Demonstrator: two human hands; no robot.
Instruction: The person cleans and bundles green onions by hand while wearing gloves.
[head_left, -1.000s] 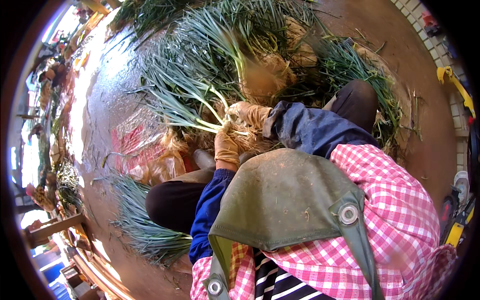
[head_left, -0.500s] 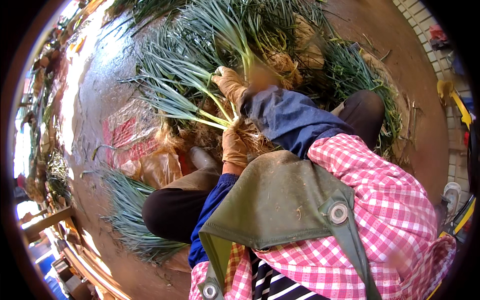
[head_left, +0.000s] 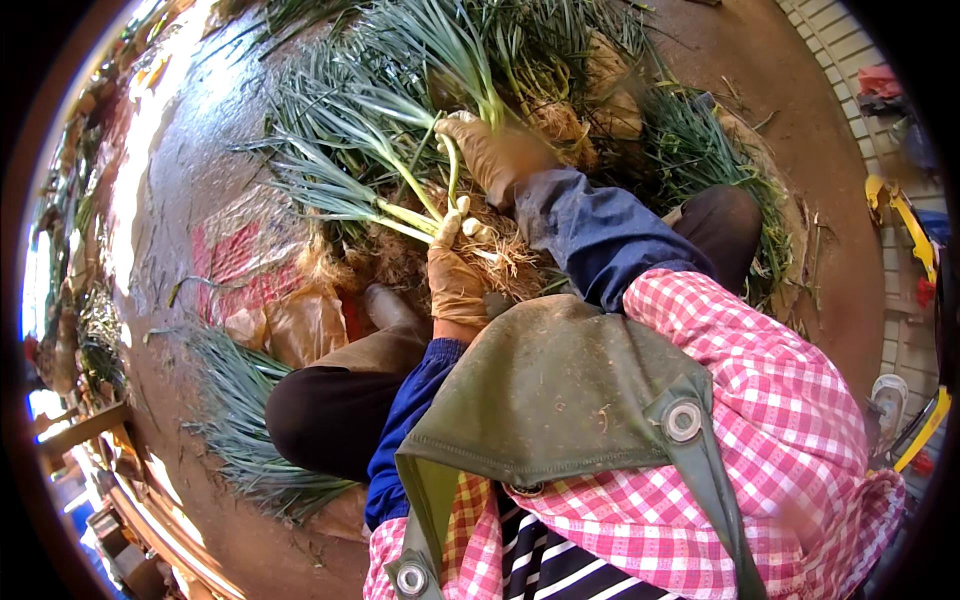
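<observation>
My left hand (head_left: 456, 285), in a tan glove, is closed around the white lower ends of a few green onions (head_left: 408, 217). Their green leaves fan out to the far left, and shaggy pale roots (head_left: 505, 262) hang to the right of the grip. Farther off, my right hand (head_left: 490, 155), gloved as well, pinches the stalk of one onion from that bunch, which bends between both hands. Part of this hand is blurred. Just beyond its fingers, another green onion bunch (head_left: 480, 85) leans upright with its leaves pointing away.
A large heap of green onions (head_left: 330, 95) spreads across the far side, and more lie at the right (head_left: 700, 150). Another bundle (head_left: 240, 420) rests beside my left knee. A red and white plastic sack (head_left: 240, 250) lies on the wet brown floor.
My left hand has shifted slightly left and up with the onions. My right hand's fingers have closed on a stalk, bending it away from the others. The view has moved a little.
</observation>
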